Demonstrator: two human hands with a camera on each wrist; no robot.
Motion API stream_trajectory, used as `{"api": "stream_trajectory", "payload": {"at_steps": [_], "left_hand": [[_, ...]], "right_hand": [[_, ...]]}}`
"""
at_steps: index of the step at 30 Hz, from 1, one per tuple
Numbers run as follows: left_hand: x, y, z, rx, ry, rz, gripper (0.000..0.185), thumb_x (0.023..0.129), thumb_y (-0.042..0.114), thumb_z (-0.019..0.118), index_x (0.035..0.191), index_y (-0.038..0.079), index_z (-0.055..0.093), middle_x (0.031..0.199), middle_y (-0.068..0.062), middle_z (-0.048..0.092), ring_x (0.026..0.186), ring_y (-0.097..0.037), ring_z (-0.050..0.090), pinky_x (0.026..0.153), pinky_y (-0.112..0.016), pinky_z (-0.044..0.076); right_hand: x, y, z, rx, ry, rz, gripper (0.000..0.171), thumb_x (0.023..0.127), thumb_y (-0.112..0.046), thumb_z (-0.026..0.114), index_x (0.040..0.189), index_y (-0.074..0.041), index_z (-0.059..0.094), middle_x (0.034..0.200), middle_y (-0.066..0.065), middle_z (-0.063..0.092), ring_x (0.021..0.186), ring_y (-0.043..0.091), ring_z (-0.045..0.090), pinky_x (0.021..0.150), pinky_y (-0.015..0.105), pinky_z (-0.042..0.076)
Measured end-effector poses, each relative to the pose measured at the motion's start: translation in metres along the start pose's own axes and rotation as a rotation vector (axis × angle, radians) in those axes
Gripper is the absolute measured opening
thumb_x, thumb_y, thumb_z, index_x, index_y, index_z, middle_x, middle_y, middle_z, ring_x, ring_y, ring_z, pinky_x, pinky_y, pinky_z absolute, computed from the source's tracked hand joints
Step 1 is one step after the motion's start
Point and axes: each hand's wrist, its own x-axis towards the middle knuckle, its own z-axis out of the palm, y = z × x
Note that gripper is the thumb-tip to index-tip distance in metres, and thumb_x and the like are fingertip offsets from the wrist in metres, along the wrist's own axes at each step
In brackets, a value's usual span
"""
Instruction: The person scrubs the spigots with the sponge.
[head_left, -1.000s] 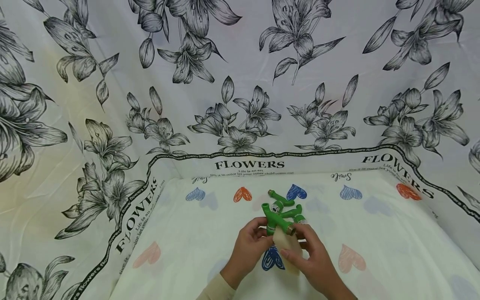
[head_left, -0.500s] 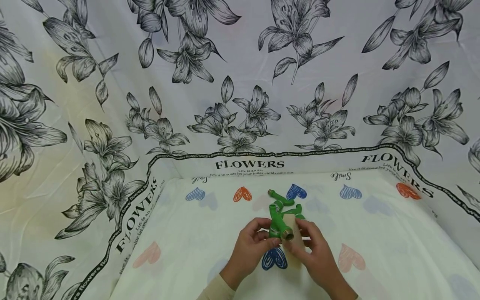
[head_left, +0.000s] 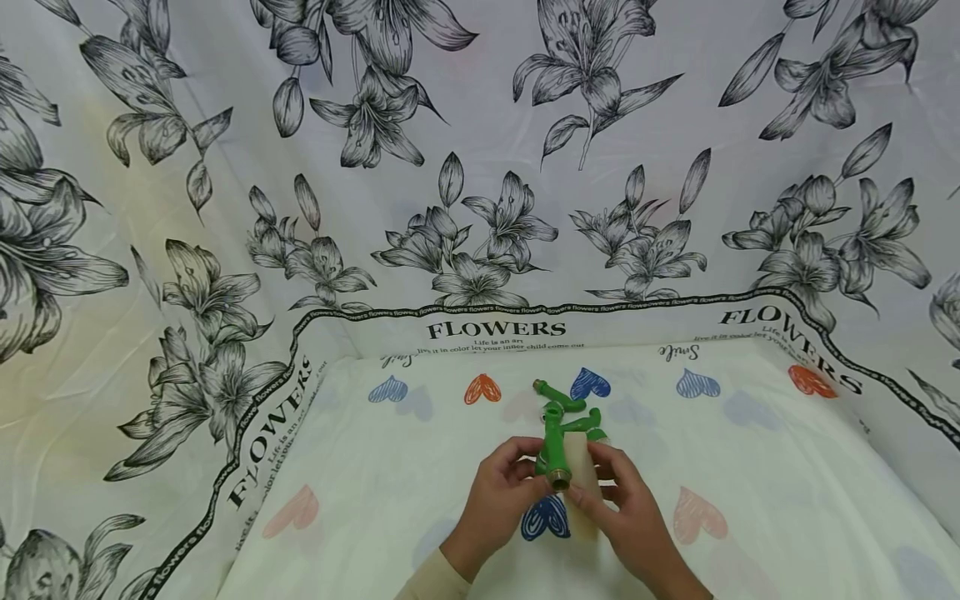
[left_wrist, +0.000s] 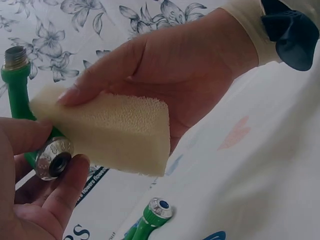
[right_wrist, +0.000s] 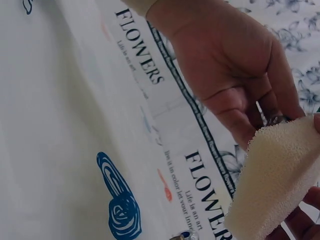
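Note:
My left hand [head_left: 522, 472] grips a green pipe fitting [head_left: 553, 450] with a brass threaded end [head_left: 558, 477] that points toward me. My right hand [head_left: 594, 492] pinches a beige sponge [head_left: 581, 463] and presses it against the fitting's right side. In the left wrist view the sponge [left_wrist: 106, 133] lies across the green fitting [left_wrist: 17, 89], whose chrome end [left_wrist: 52, 159] sits between my left fingers [left_wrist: 55, 196]. The right wrist view shows the sponge [right_wrist: 277, 175] in front of my left hand [right_wrist: 235, 65]; the fitting is mostly hidden there.
Two more green fittings [head_left: 562, 397] [head_left: 590, 422] lie on the heart-print cloth [head_left: 750, 467] just beyond my hands. One of the green fittings [left_wrist: 152, 215] shows under the sponge in the left wrist view. Flower-print fabric [head_left: 480, 167] rises behind and at both sides.
The held fitting has turned so its brass end swung from the right toward me. The sponge came up from below it to lie against its right side.

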Motion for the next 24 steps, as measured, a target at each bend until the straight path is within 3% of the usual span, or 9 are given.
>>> {"api": "stream_trajectory", "payload": {"at_steps": [7,14,18,24], "left_hand": [[0.000,0.000,-0.002,0.062,0.073,0.005,0.039,0.104,-0.003,0.070,0.142,0.005,0.067,0.135,-0.014,0.067,0.109,-0.029,0.073,0.092,-0.037,0.064],[-0.002,0.000,0.000,0.009,0.105,-0.049,0.042,0.103,0.005,0.075,0.143,0.002,0.060,0.137,-0.015,0.068,0.121,-0.032,0.071,0.096,-0.037,0.062],[-0.003,0.000,0.002,-0.002,0.091,-0.041,0.045,0.102,0.008,0.077,0.143,0.001,0.060,0.144,-0.015,0.065,0.130,-0.034,0.067,0.100,-0.037,0.060],[-0.005,0.001,-0.001,0.024,0.027,-0.020,0.040,0.104,0.008,0.075,0.143,0.002,0.065,0.135,-0.015,0.069,0.113,-0.031,0.073,0.094,-0.040,0.063]], "right_hand": [[-0.005,-0.009,0.004,0.012,-0.042,-0.063,0.057,0.099,-0.019,0.084,0.149,-0.022,0.059,0.139,-0.001,0.061,0.116,0.029,0.059,0.094,0.035,0.058],[-0.006,-0.012,0.006,0.016,-0.027,-0.031,0.058,0.097,-0.021,0.086,0.149,-0.020,0.059,0.139,0.001,0.061,0.116,0.028,0.059,0.094,0.034,0.058],[-0.005,-0.010,0.007,0.023,-0.032,-0.008,0.058,0.097,-0.022,0.086,0.149,-0.018,0.059,0.140,0.002,0.061,0.116,0.028,0.059,0.095,0.036,0.058],[-0.001,-0.005,0.003,-0.019,-0.007,-0.002,0.057,0.099,-0.026,0.084,0.150,-0.015,0.059,0.139,0.002,0.062,0.116,0.025,0.060,0.094,0.035,0.059]]}}
